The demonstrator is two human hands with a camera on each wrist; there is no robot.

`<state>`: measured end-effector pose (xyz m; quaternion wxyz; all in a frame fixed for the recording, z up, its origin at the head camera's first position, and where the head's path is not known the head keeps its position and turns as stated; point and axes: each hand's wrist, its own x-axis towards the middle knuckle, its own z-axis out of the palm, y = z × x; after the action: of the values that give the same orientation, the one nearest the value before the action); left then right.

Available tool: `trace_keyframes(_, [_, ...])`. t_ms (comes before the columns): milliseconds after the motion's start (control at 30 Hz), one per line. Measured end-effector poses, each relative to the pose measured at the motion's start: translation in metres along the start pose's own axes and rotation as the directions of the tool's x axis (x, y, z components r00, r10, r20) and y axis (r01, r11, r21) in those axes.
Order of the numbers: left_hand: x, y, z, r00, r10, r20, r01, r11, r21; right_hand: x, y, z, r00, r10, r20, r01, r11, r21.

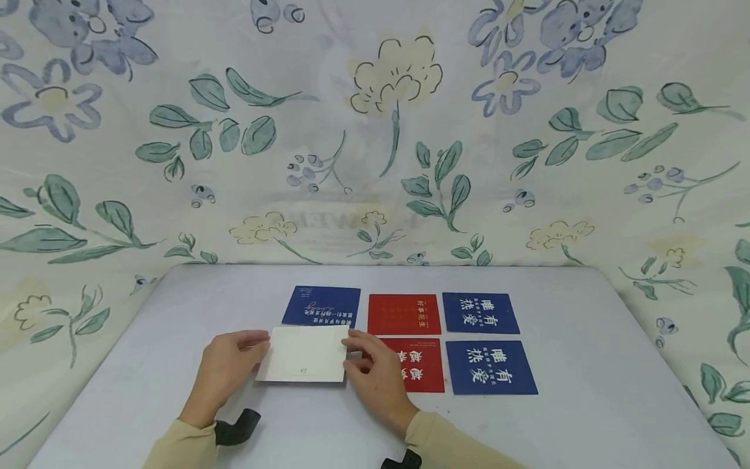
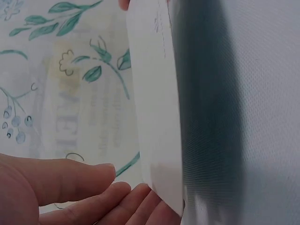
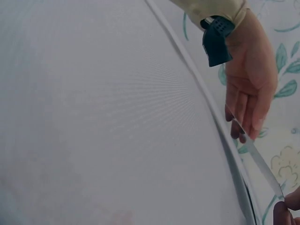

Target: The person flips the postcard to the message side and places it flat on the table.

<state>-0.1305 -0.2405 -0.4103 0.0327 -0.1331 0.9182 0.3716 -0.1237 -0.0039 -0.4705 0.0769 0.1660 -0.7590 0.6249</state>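
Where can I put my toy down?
The white table is bare right of the two rightmost blue cards, and left of the left hand. It's crowded in the middle, where the right hand holds the white card near red cards.

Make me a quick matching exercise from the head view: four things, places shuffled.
Things:
1. White card
2. Left hand
3. Back red card
4. Right hand

Places:
A. At the white card's right edge
B. Between two blue cards
C. Between the two hands
D. At the white card's left edge

Pairs: 1-C, 2-D, 3-B, 4-A
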Motion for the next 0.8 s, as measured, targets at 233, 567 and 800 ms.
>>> trace_keyframes(233, [0.0013, 0.0010, 0.0035, 0.999, -0.023, -0.028, 0.023, 1.000, 0.016, 0.0001, 0.0006, -0.0009, 1.000, 0.003, 0.015, -0.003, 1.000, -0.013])
trace_keyframes(567, [0.0017, -0.0008, 0.0027, 1.000, -0.008, 0.006, 0.008, 0.999, 0.047, -0.0003, 0.0024, 0.0004, 1.000, -0.007, 0.013, 0.008, 0.998, -0.063])
trace_keyframes(800, [0.0032, -0.0021, 0.0034, 1.000, -0.007, 0.011, 0.006, 0.999, 0.041, 0.0003, 0.0034, -0.0002, 0.999, -0.049, 0.016, 0.050, 0.994, -0.096])
